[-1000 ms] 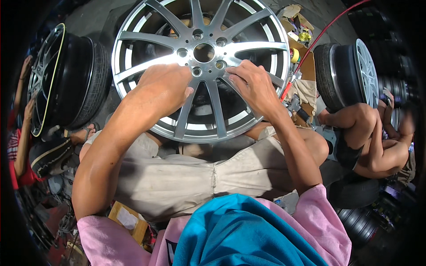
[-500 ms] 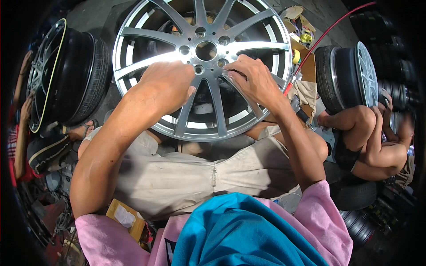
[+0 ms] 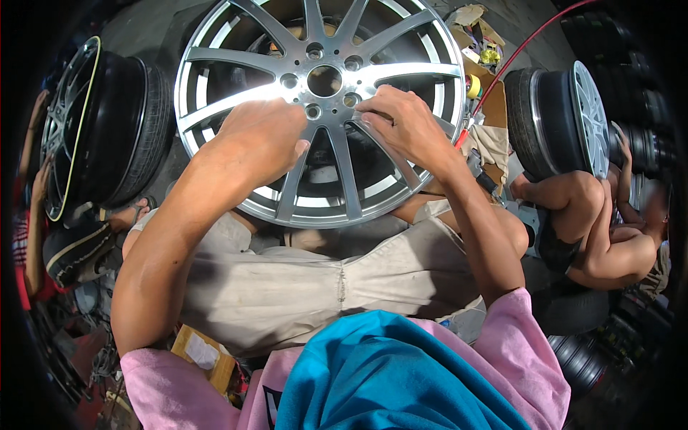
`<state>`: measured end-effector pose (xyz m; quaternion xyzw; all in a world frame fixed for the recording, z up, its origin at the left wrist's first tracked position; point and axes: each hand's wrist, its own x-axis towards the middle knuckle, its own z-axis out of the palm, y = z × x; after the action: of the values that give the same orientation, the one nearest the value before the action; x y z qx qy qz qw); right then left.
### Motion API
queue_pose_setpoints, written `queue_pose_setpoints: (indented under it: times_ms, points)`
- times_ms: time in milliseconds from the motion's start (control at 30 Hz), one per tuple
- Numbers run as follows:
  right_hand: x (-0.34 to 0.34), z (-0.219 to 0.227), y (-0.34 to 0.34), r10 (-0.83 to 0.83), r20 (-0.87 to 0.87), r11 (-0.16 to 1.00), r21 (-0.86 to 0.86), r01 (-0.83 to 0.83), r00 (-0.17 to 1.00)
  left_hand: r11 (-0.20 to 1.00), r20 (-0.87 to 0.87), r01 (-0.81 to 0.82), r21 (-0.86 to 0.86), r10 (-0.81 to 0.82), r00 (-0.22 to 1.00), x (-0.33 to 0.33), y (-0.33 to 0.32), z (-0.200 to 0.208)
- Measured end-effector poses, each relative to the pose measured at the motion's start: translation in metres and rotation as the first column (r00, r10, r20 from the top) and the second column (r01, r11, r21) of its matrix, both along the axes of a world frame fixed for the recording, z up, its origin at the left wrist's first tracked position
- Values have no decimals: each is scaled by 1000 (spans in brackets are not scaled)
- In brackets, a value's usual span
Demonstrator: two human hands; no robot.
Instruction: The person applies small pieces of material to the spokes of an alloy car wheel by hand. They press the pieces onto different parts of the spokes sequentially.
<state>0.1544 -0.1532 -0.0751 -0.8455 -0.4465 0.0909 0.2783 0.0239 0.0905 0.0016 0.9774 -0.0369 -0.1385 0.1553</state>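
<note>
Where the silver multi-spoke alloy wheel [image 3: 345,82], round without long axis, lies ahead, its centre bore [image 3: 324,81] sits beyond and between my left hand [image 3: 264,130] and right hand [image 3: 398,120]; both curl narrowly, and whether either holds anything I cannot tell; the left covers part of a near-left spoke [image 3: 208,115]; the right lies beside a lug hole [image 3: 351,99]; no lettering is legible.

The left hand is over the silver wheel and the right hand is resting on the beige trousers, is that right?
Not quite: the right hand isn't on the beige trousers. The head view shows it over the silver wheel too, while the left hand is where you said.
</note>
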Motion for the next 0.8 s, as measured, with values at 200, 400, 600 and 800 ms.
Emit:
queue_pose_setpoints:
  times_ms: [200, 400, 600, 800]
  points:
    - [3, 0, -7, 53, 21, 998, 44, -54, 998, 1000, 11, 12, 2, -12, 1000, 1, -2, -2]
    - [-2, 7, -21, 64, 16, 997, 31, -65, 998, 1000, 2, 14, 9, -14, 1000, -1, -2, -3]
    - [-14, 9, -39, 6, -38, 1000, -6, -6, 999, 1000, -35, 16, 15, -15, 999, 1, -4, -1]
    - [-21, 12, -57, 37, -26, 999, -24, -38, 999, 999, -55, 24, 39, -22, 998, 1, -6, 0]
